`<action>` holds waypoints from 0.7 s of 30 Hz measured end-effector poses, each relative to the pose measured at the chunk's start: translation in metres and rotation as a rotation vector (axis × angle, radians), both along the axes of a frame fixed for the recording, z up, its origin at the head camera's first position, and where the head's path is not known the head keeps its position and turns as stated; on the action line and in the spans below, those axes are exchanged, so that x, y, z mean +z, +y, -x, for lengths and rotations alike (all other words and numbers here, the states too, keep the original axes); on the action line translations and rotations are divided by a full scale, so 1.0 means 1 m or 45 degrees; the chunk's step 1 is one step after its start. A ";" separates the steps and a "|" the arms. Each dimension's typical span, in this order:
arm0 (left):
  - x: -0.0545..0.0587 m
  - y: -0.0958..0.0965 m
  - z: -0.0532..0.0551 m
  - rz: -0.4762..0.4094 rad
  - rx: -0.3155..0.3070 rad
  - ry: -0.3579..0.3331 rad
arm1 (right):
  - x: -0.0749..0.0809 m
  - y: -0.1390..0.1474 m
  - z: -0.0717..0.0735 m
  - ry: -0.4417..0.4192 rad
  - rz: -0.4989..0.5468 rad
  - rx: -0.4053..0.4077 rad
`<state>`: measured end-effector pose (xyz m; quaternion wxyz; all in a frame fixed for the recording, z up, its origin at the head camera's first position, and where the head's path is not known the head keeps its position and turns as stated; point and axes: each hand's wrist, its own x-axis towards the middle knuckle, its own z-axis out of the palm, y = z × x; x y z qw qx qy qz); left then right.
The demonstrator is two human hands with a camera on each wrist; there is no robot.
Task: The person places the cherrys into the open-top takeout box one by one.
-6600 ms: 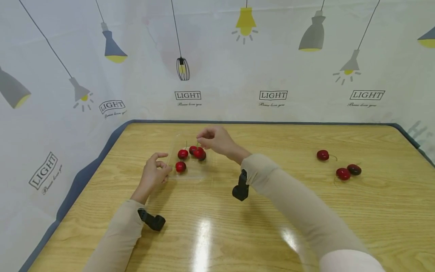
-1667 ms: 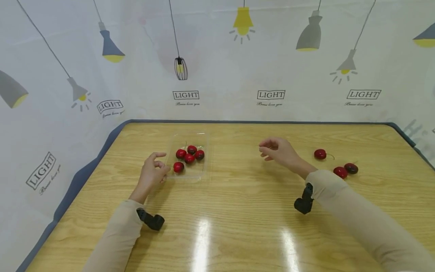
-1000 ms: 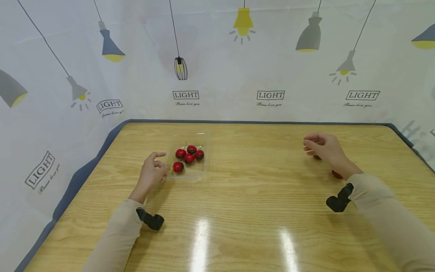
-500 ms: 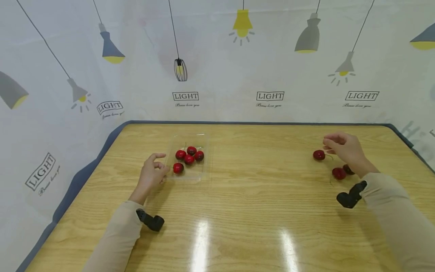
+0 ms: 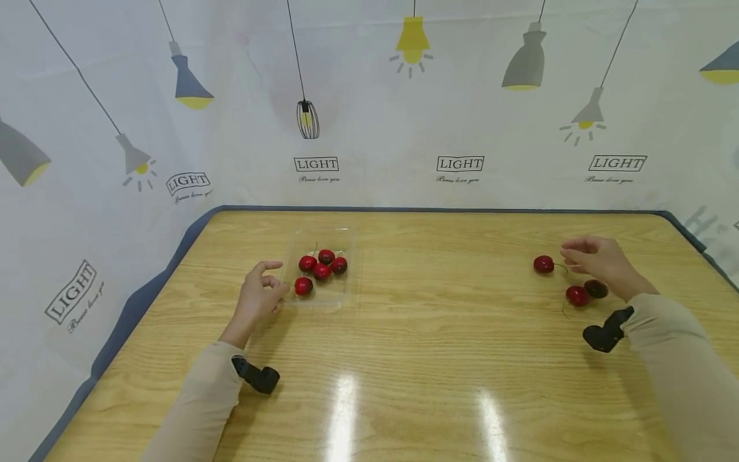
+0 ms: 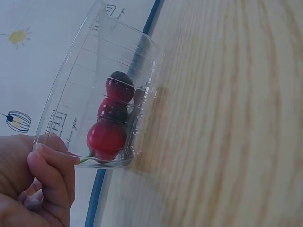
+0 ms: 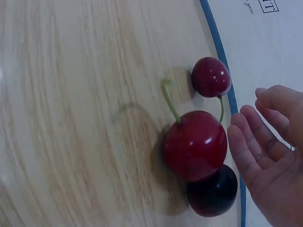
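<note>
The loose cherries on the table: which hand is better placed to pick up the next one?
Probably the right hand: it hovers beside the loose cherries, holding nothing. The left hand is well away from them, pinching the clear box.

At the left edge of the clear plastic tray (image 5: 326, 238), the left hand (image 5: 260, 298) pinches the rim, its sleeved forearm (image 5: 196, 398) behind. Well right of the tray, the right hand (image 5: 600, 260) hovers, fingers loosely bent.

We see a shiny wooden table (image 5: 416, 346), a clear box (image 5: 329, 238) at left; at right, one red cherry (image 5: 544, 264), another red cherry (image 5: 577, 296), a dark cherry (image 5: 596, 289).
</note>
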<state>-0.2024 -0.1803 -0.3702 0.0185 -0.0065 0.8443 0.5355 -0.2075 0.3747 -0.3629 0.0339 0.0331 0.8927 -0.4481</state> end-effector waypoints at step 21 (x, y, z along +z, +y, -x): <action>0.002 0.000 -0.001 -0.008 0.004 -0.014 | -0.007 0.000 0.008 -0.108 -0.187 0.143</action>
